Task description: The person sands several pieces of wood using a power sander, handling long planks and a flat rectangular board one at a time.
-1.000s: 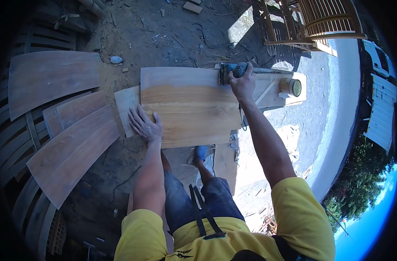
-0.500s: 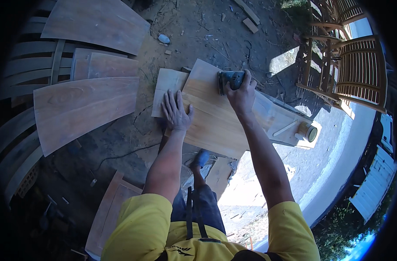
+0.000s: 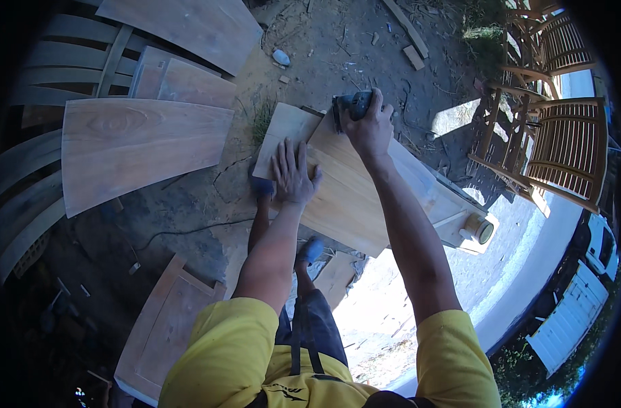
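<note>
A wide wooden panel (image 3: 348, 204) lies in front of me on a pale board (image 3: 283, 126), which sticks out past its left end. My left hand (image 3: 295, 174) rests flat near that left end, fingers spread, holding nothing. With my right hand (image 3: 370, 132) I grip a dark teal power sander (image 3: 355, 105) from above. The sander sits at the panel's far left corner, tilted so that its base faces left. My fingers hide part of its body.
Curved wooden panels (image 3: 147, 146) lie on slats at the left, and a framed panel (image 3: 164, 326) stands at the lower left. An open can (image 3: 480, 229) sits at the work surface's right end. Wooden chairs (image 3: 565, 149) stand at the far right. A cord (image 3: 188, 232) crosses the ground.
My right hand has brought the sander left and away from me to the panel's far corner. My left hand still presses flat near the left end. The whole view has shifted slightly.
</note>
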The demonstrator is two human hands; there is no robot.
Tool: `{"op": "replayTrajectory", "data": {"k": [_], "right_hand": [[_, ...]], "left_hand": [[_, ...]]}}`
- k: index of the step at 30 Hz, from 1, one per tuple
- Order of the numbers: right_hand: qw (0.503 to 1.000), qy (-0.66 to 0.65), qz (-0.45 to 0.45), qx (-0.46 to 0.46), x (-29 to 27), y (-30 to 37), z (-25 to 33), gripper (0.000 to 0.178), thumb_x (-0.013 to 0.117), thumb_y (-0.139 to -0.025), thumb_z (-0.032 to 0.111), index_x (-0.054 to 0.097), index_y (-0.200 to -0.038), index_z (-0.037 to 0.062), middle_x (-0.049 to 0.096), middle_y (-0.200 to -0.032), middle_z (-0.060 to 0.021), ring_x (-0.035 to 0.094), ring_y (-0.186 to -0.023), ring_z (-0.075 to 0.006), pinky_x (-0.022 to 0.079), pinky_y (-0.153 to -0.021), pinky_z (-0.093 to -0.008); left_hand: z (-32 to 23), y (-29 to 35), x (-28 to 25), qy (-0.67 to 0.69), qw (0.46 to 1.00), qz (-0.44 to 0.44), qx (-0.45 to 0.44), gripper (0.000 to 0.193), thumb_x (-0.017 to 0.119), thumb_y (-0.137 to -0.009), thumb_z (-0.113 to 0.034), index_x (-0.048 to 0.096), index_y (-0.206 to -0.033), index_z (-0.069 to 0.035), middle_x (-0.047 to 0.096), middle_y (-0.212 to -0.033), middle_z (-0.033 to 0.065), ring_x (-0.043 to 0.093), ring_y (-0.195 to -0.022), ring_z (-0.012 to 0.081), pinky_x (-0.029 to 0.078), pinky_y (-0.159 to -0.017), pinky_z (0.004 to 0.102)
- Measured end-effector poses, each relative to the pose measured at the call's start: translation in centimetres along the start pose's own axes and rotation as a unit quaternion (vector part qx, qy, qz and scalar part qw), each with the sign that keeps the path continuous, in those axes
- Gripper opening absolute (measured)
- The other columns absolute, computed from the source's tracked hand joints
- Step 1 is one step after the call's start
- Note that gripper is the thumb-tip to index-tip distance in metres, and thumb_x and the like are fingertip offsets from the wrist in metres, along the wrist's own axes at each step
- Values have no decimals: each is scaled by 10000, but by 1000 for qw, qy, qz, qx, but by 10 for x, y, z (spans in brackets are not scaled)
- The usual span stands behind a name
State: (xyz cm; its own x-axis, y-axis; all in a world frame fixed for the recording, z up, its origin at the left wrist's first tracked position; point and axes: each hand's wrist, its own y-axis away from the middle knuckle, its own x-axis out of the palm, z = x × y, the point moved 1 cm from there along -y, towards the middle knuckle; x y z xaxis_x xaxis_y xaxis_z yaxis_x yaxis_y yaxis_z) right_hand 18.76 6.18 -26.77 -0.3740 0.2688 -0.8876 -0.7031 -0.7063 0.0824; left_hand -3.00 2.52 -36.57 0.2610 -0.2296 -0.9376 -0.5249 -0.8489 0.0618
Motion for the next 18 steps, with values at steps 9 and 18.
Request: {"op": "replayTrajectory", "data": {"k": [9, 18], "right_hand": [[993, 6, 120, 24, -12, -67, 17, 862, 838, -812, 462, 484, -1512, 105, 668, -1199, -309, 741, -1011, -502, 615, -874, -545], [967, 32, 184, 171, -102, -41, -215, 953, 841, -767, 494, 514, -1538, 39, 731, -1280, -276, 721, -1189, -413, 561, -1061, -434]], "left_hand": [[7, 0, 2, -29, 999, -19, 13, 830, 651, -955, -479, 382, -1647, -110, 320, -1717, 224, 262, -1611, 421, 198, -1295, 622], [-2, -1, 7, -50, 998, -28, 13, 812, 634, -962, -494, 391, -1650, -137, 316, -1721, 205, 278, -1604, 419, 228, -1288, 617]]}}
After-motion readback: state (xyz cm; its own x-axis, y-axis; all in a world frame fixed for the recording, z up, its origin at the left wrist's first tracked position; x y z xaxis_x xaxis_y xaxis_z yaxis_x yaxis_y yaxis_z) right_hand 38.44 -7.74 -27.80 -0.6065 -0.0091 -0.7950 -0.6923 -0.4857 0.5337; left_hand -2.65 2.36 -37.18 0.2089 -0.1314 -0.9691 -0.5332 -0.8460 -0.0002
